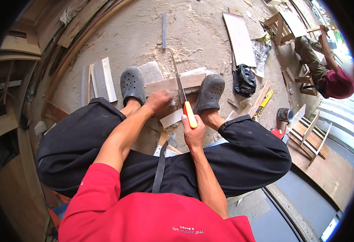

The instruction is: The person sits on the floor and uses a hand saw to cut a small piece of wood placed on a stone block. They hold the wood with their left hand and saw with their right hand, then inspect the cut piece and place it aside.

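Clearance around the wooden board (159, 85): the left clog (131, 82) and right clog (211, 90) flank its ends; the saw (181, 88) crosses its middle. Near side — the left hand (160, 101) and right hand (194, 132) leave a narrow gap. Far side — floor (134, 38) gives passage left of the dark bar (164, 30). A black bag (244, 81) obstructs beyond the right clog.

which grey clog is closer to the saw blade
The right clog, on the person's right foot: the saw blade slants past on its left, while the left clog sits clearly farther from it.
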Action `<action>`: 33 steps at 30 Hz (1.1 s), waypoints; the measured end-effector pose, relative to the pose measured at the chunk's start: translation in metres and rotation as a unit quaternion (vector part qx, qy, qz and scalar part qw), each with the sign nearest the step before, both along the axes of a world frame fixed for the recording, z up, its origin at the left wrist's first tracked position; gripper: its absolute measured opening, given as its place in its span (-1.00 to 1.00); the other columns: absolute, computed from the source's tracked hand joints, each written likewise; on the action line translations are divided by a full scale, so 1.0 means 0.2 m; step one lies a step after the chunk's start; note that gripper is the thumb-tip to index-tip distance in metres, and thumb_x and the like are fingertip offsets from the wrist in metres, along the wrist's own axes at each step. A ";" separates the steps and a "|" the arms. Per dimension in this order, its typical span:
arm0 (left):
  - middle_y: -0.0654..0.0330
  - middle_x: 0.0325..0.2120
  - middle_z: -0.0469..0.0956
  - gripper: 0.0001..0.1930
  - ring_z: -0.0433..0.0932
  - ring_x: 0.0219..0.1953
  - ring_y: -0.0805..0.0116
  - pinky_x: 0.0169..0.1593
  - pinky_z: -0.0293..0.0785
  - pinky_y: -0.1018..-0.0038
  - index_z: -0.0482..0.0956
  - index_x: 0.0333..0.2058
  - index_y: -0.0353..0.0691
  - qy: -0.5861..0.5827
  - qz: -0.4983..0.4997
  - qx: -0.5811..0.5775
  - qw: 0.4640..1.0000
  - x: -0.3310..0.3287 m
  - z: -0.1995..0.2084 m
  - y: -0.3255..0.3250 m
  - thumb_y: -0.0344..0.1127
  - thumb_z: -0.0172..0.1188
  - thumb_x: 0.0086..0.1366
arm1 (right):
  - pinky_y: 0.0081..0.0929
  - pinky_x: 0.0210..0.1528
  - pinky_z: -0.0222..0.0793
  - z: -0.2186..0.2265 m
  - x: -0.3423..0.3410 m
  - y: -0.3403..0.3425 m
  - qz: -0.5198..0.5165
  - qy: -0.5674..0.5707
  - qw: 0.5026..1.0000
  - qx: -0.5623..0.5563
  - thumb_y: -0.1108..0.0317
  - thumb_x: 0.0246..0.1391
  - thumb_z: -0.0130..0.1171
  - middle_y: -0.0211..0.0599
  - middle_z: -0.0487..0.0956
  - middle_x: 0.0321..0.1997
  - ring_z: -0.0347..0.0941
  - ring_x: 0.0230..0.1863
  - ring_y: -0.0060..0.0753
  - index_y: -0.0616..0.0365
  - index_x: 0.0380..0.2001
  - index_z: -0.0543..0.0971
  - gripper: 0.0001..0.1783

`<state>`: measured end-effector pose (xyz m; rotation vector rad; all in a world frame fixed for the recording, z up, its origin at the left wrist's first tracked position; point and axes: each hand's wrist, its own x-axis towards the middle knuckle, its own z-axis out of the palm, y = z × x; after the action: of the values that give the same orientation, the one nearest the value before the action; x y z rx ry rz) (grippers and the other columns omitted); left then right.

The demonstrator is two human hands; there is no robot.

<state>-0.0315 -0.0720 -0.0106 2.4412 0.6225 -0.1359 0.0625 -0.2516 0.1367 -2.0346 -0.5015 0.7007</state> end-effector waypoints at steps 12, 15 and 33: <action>-0.09 0.45 -0.18 -0.65 -0.37 0.46 -0.25 0.43 -0.45 -0.08 0.67 -0.09 0.05 0.052 0.309 -0.030 0.949 0.14 -0.17 0.24 0.03 0.14 0.24 | -0.32 -0.51 0.33 -0.06 -0.07 0.02 0.047 -0.018 0.999 0.001 0.18 0.10 0.30 -0.12 0.47 -0.69 0.42 -0.66 -0.28 0.25 -0.53 0.50 -0.65; -0.08 0.45 -0.20 -0.65 -0.38 0.47 -0.24 0.42 -0.45 -0.09 0.67 -0.10 0.09 0.048 0.309 -0.020 0.950 0.13 -0.22 0.23 0.05 0.14 0.24 | -0.33 -0.51 0.33 -0.05 -0.06 0.03 0.054 -0.007 0.998 -0.011 0.18 0.09 0.30 -0.10 0.46 -0.69 0.43 -0.65 -0.25 0.25 -0.53 0.50 -0.65; 0.03 0.47 -0.28 -0.56 -0.41 0.48 -0.12 0.42 -0.49 -0.08 0.58 0.04 0.02 0.101 0.321 -0.003 0.942 0.14 -0.27 0.23 0.02 0.10 0.25 | -0.32 -0.58 0.30 0.02 -0.07 -0.01 0.070 0.003 0.997 -0.028 0.25 0.05 0.31 -0.12 0.42 -0.72 0.42 -0.71 -0.21 0.21 -0.60 0.41 -0.65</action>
<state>-0.0030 -0.0258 -0.0644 2.1059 1.4681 -0.1194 0.0485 -0.2538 0.1407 -2.0632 -0.6331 0.8126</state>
